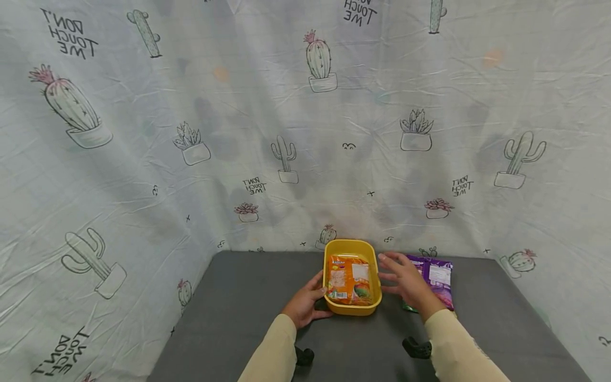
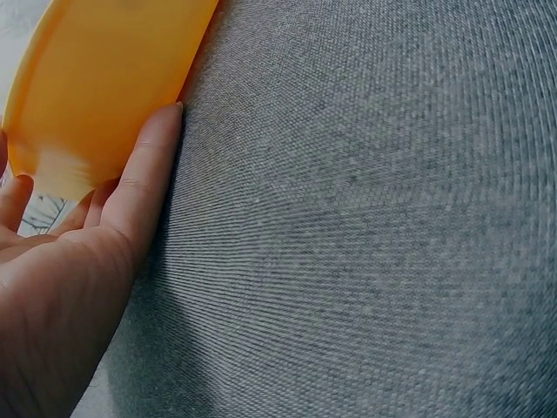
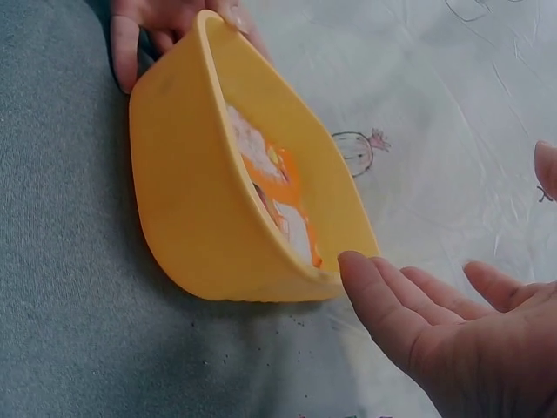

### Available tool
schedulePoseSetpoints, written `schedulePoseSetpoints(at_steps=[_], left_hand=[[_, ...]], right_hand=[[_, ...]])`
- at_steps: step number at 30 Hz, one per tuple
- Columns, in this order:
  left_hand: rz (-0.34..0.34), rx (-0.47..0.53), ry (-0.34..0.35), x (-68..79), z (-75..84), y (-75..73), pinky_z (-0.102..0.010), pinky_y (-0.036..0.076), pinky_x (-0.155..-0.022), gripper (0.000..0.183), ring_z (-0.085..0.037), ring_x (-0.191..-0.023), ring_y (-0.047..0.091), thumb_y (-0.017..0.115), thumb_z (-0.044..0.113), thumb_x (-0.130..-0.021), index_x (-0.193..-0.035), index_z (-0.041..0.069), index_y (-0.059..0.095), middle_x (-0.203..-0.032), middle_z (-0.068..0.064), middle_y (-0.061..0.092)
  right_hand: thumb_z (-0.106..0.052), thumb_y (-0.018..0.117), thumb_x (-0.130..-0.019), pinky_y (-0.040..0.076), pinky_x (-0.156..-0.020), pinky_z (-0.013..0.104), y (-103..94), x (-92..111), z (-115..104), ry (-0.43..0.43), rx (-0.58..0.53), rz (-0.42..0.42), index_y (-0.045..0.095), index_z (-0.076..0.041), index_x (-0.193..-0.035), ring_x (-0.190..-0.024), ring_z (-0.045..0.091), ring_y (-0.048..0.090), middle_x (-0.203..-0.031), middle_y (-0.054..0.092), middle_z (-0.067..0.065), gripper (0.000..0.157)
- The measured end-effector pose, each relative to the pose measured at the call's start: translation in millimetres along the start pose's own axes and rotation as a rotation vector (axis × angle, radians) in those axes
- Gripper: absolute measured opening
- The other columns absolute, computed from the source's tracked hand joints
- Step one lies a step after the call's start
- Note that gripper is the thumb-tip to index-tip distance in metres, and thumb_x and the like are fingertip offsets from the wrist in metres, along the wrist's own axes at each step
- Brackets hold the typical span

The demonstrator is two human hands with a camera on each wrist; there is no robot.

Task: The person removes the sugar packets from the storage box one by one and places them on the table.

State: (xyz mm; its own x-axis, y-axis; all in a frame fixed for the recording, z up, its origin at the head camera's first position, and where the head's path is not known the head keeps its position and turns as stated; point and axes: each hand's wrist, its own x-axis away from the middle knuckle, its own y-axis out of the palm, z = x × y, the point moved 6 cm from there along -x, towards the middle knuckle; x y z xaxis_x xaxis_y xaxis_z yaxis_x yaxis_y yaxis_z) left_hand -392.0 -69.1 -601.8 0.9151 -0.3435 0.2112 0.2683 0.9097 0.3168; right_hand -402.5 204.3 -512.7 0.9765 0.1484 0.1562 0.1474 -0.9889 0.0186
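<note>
A yellow plastic basket [image 1: 352, 310] stands on the dark grey table with an orange snack packet [image 1: 350, 281] lying inside it. My left hand [image 1: 304, 305] grips the basket's left side, thumb at the rim and fingers along the outer wall. In the left wrist view, one finger of that hand [image 2: 130, 196] lies low on the wall, by the table surface. My right hand [image 1: 408, 281] is beside the basket's right side, fingers spread and holding nothing. In the right wrist view its fingertips [image 3: 355, 266] come right up to the basket's rim.
A purple packet [image 1: 444, 284] lies on the table to the right, partly hidden behind my right hand, with a bit of green showing below. Black wrist-worn pieces [image 1: 417, 348] sit by both sleeves. A cactus-print curtain [image 1: 353, 175] hangs behind the table [image 1: 258, 286] and along its sides.
</note>
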Motion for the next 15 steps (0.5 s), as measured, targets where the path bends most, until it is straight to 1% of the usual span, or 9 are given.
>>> schedulePoseSetpoints(at_steps=[4, 7, 10, 12, 15], left_hand=[[-0.004, -0.003, 0.002, -0.7, -0.2, -0.1, -0.073, 0.053, -0.098, 0.064, -0.045, -0.153, 0.035, 0.049, 0.017, -0.119, -0.177, 0.022, 0.024, -0.176, -0.019, 0.027], [-0.007, -0.005, 0.004, -1.4, -0.7, -0.3, -0.073, 0.053, -0.098, 0.063, -0.045, -0.153, 0.035, 0.049, 0.018, -0.119, -0.176, 0.022, 0.024, -0.175, -0.019, 0.028], [-0.010, -0.002, 0.003, -2.2, -1.3, -0.7, -0.073, 0.053, -0.098, 0.064, -0.045, -0.153, 0.035, 0.050, 0.018, -0.118, -0.176, 0.023, 0.024, -0.176, -0.018, 0.027], [-0.013, -0.002, 0.002, -2.6, -1.9, -1.2, -0.073, 0.052, -0.098, 0.064, -0.045, -0.154, 0.034, 0.050, 0.018, -0.118, -0.176, 0.024, 0.024, -0.176, -0.019, 0.026], [-0.016, -0.001, 0.004, -3.2, -2.2, -1.7, -0.073, 0.052, -0.098, 0.064, -0.045, -0.154, 0.033, 0.049, 0.017, -0.118, -0.177, 0.024, 0.024, -0.176, -0.019, 0.026]], right_hand=[[-0.048, 0.062, -0.112, 0.054, -0.102, 0.063, 4.5, -1, 1, 0.005, -0.006, -0.006, 0.028, 0.000, -0.165, -0.143, 0.057, 0.046, -0.164, 0.035, 0.036, 0.079], [-0.048, 0.061, -0.112, 0.054, -0.103, 0.064, 9.4, -1, 2, 0.010, 0.001, -0.021, 0.027, 0.000, -0.165, -0.145, 0.058, 0.043, -0.164, 0.033, 0.036, 0.079], [-0.051, 0.062, -0.111, 0.053, -0.103, 0.065, 13.8, -3, 4, 0.017, 0.002, -0.038, 0.025, 0.000, -0.166, -0.146, 0.059, 0.040, -0.165, 0.030, 0.036, 0.084], [-0.054, 0.065, -0.109, 0.052, -0.103, 0.065, 15.8, -4, 5, 0.026, -0.001, -0.039, 0.026, 0.000, -0.166, -0.146, 0.059, 0.040, -0.165, 0.030, 0.035, 0.087], [-0.056, 0.064, -0.109, 0.050, -0.105, 0.067, 19.4, -7, 7, 0.031, 0.005, -0.051, 0.024, 0.001, -0.167, -0.146, 0.060, 0.039, -0.165, 0.029, 0.036, 0.091]])
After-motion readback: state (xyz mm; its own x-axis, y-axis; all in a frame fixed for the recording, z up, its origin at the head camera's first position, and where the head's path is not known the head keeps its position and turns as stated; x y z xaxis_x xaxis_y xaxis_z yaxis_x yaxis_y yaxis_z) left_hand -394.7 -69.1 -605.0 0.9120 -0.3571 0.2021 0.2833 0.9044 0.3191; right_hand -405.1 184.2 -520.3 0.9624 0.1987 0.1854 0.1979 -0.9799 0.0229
